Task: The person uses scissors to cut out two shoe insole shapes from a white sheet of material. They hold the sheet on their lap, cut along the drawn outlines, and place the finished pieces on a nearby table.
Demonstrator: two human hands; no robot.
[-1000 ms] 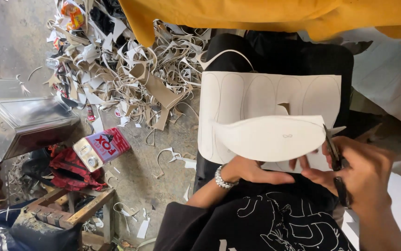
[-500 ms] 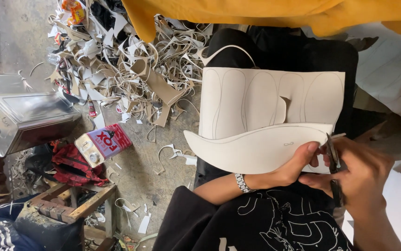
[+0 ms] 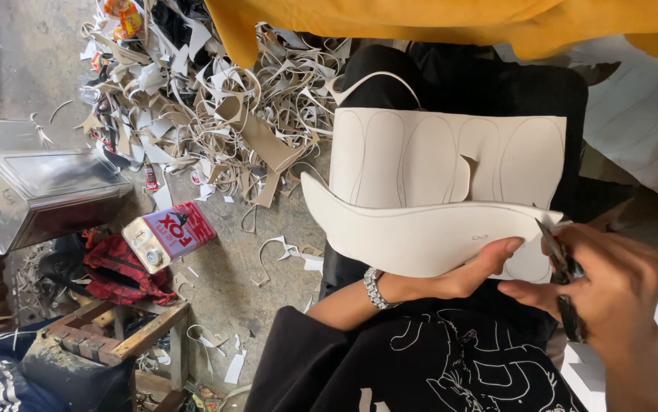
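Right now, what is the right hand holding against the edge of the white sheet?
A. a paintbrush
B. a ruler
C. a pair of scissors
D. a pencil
C. The right hand grips dark scissors whose blades meet the edge of the white sheet, while the left hand pinches the curved, partly cut piece near them.

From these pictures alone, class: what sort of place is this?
Probably a small shoemaking workshop. A pale sheet marked with sole outlines is being cut with scissors, and a heap of offcuts covers the concrete floor.
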